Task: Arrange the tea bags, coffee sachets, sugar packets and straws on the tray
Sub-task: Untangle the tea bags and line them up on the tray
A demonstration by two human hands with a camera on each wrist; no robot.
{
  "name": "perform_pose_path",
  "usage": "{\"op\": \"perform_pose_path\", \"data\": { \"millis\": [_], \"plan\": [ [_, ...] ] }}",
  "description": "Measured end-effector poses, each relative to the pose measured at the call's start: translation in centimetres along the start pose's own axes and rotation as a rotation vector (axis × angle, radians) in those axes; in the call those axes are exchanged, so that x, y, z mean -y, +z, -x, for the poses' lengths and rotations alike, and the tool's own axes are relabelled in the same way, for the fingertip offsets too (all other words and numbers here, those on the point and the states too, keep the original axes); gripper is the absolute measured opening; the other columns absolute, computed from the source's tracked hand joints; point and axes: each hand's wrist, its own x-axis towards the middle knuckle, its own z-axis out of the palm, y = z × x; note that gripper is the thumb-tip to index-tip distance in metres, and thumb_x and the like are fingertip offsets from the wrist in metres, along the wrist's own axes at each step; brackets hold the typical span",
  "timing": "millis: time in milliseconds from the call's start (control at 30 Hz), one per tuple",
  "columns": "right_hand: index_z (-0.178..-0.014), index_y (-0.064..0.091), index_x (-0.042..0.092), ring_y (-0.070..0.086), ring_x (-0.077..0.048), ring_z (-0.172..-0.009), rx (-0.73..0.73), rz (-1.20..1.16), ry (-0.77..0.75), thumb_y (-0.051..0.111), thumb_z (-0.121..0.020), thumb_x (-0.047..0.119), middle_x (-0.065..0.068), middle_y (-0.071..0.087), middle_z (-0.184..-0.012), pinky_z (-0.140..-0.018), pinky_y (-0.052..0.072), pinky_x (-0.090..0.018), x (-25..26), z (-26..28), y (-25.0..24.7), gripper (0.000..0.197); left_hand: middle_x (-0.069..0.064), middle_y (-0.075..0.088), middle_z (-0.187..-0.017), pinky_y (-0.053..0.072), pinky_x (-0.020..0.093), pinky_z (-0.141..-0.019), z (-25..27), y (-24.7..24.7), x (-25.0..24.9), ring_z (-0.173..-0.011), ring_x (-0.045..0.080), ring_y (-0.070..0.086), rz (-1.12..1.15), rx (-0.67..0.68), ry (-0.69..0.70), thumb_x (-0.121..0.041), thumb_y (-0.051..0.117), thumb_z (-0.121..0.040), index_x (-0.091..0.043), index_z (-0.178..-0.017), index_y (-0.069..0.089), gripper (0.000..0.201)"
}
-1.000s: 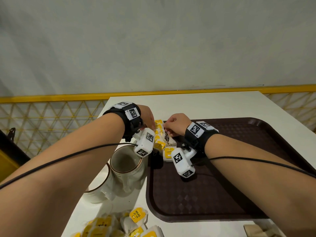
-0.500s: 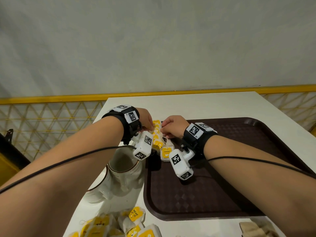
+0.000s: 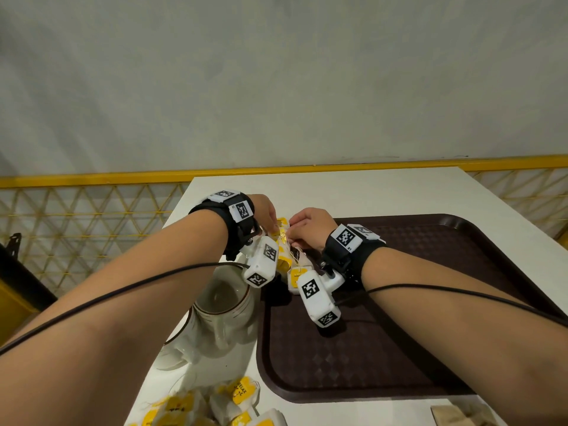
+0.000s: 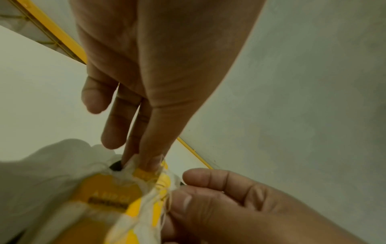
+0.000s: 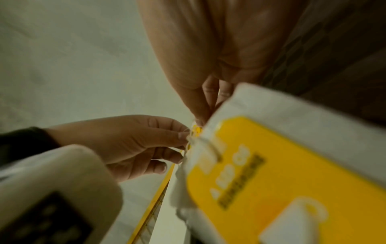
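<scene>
Left hand (image 3: 266, 210): at about 10 o'clock of the tray, fingers reaching down, thumb and fingertips pinching the top of a bunch of tea bags (image 3: 284, 256). The left wrist view shows the thumb pressed on a yellow tag and paper.

Right hand (image 3: 310, 227): just beside the left, at its 3 o'clock, nearly touching it. Thumb and forefinger pinch the same bunch, at its strings and tags.

Tea bags, held lot: white paper sachets with yellow tags, threads tangled together. The bunch hangs between the two hands over the tray's 10 o'clock corner; whether its lower end rests on the tray cannot be told.

Tray (image 3: 430, 302): dark brown, textured, on a white table (image 3: 353, 192). Apart from the bunch, nothing shows on its visible surface.

Tea bags, loose lot (image 3: 233, 404): a heap on the table at the tray's 7 o'clock, off the tray.

Mugs (image 3: 221, 305): two white, just left of the tray at 9 o'clock.

Brown paper item (image 3: 455, 415): at the tray's 5 o'clock, cut off by the frame; kind unclear. Coffee sachets, sugar packets and straws are not identifiable.

Step in hand, as judged: separating or straightening the tangled bunch for laying out. Task is early.

Next move calls for: a light pull on the threads, not the paper, which would likely tear; then setting bags flat in a row.
</scene>
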Motion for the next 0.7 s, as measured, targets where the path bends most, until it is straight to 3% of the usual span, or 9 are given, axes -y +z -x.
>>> {"op": "perform_pose_path", "data": {
  "millis": [133,267,333,467,533,700],
  "plan": [
    [-0.08,0.057,0.006,0.054,-0.017,-0.049,0.049,0.005,0.021,0.065,-0.088,0.001,-0.014,0.061,-0.065,-0.051,0.051,-0.023,0.2,0.5,-0.2,0.013,0.01,0.066,-0.116,0.039,0.015,-0.052,-0.6,-0.1,0.0,-0.085,0.015,0.056,-0.008,-0.004,0.008,-0.021,0.064,-0.09,-0.005,-0.115,0.065,0.03],
    [-0.08,0.056,0.006,0.056,-0.021,-0.055,0.093,0.084,-0.009,0.071,-0.082,0.0,-0.014,0.06,-0.068,-0.06,0.053,-0.03,0.0,1.0,0.2,0.016,0.006,0.065,-0.087,0.04,0.007,-0.038,-1.0,0.0,0.3,-0.062,0.007,0.055,0.017,-0.015,0.032,-0.016,0.067,-0.087,-0.001,-0.11,0.068,0.027],
    [-0.085,0.056,0.006,0.055,-0.022,-0.054,0.095,0.11,-0.002,0.069,-0.08,-0.006,-0.013,0.057,-0.07,-0.059,0.052,-0.031,0.0,1.1,0.2,0.018,0.0,0.062,-0.075,0.039,0.005,-0.037,-1.0,0.1,0.3,-0.061,0.005,0.055,0.026,-0.021,0.031,-0.016,0.07,-0.085,-0.002,-0.106,0.07,0.025],
    [-0.091,0.059,0.005,0.054,-0.022,-0.054,0.108,0.13,0.006,0.067,-0.078,-0.009,-0.015,0.059,-0.074,-0.06,0.05,-0.033,0.2,1.3,-0.1,0.022,0.007,0.067,-0.087,0.045,0.016,-0.051,-0.5,-0.2,0.6,-0.074,0.015,0.061,0.09,-0.079,0.008,-0.016,0.07,-0.085,-0.002,-0.103,0.07,0.023],
    [-0.088,0.058,0.007,0.054,-0.021,-0.052,0.087,0.086,0.028,0.068,-0.077,-0.011,-0.016,0.061,-0.075,-0.058,0.049,-0.031,0.2,1.3,-0.3,0.023,0.004,0.068,-0.085,0.043,0.017,-0.052,-0.1,-0.6,0.8,-0.07,0.012,0.059,0.148,-0.089,-0.006,-0.02,0.068,-0.087,-0.003,-0.101,0.07,0.022],
    [-0.089,0.057,0.007,0.056,-0.02,-0.053,0.063,0.021,0.073,0.063,-0.082,-0.012,-0.014,0.062,-0.072,-0.058,0.053,-0.028,0.3,1.2,-0.4,0.021,0.0,0.071,-0.095,0.043,0.017,-0.055,1.1,-1.0,0.9,-0.069,0.01,0.057,0.075,0.051,-0.029,-0.028,0.069,-0.087,-0.017,-0.101,0.072,0.019]
  ]
}}
